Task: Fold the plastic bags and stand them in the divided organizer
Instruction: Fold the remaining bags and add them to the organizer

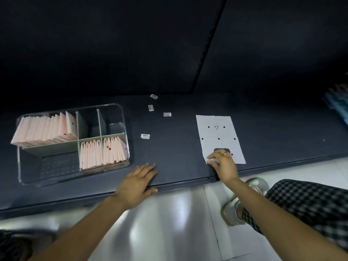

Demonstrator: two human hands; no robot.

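Head view shows your right hand (222, 162) pinching the near corner of the flat white plastic bag (219, 136) on the dark counter (178, 147), left hand (138, 180) flat, so the slippery sheet may skew, spoiling its fit in the clear divided organizer (120, 117).

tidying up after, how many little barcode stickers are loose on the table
4. One lies farthest back, one just nearer than it, one to their right, and one nearest, right of the organizer. More could be hidden under the flat bag.
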